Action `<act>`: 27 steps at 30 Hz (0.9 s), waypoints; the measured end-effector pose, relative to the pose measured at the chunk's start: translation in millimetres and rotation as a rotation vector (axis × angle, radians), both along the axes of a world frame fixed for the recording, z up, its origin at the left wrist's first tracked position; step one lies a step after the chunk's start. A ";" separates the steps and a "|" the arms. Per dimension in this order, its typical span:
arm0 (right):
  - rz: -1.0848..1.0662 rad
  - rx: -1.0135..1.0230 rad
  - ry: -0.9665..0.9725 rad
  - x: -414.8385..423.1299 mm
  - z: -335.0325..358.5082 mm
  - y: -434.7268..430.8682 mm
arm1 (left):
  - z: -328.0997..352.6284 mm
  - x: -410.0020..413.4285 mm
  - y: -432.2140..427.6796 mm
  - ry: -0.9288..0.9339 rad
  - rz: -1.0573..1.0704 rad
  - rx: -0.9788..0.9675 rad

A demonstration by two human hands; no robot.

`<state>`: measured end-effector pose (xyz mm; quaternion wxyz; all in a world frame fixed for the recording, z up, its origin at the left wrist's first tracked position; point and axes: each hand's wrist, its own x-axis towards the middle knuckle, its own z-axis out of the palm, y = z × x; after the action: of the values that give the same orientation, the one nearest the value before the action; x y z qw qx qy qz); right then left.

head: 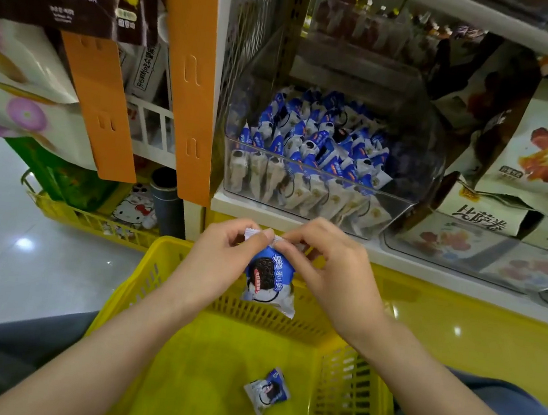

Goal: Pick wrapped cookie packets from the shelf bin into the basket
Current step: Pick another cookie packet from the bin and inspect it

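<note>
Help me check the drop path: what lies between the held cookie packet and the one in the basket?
Head view: between the held cookie packet and the lying packet, only wall and bare floor of the yellow basket.

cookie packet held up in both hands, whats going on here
A person is picking cookie packets from a shop shelf. The left hand and the right hand both pinch the top seam of one blue-and-white packet, which hangs over the yellow basket. A second packet already lies on the basket floor. The clear shelf bin behind holds many more.
</note>
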<state>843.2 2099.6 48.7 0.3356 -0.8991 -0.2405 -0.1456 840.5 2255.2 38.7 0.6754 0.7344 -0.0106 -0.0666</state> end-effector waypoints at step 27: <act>-0.044 0.557 0.967 -1.0 1.9 10.2 | 3.4 4.5 14.4 -0.178 0.292 -0.102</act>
<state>842.2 2109.8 50.5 0.6296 -0.7455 0.0073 0.2185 844.9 2269.6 42.1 0.7105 0.6960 0.0330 0.0978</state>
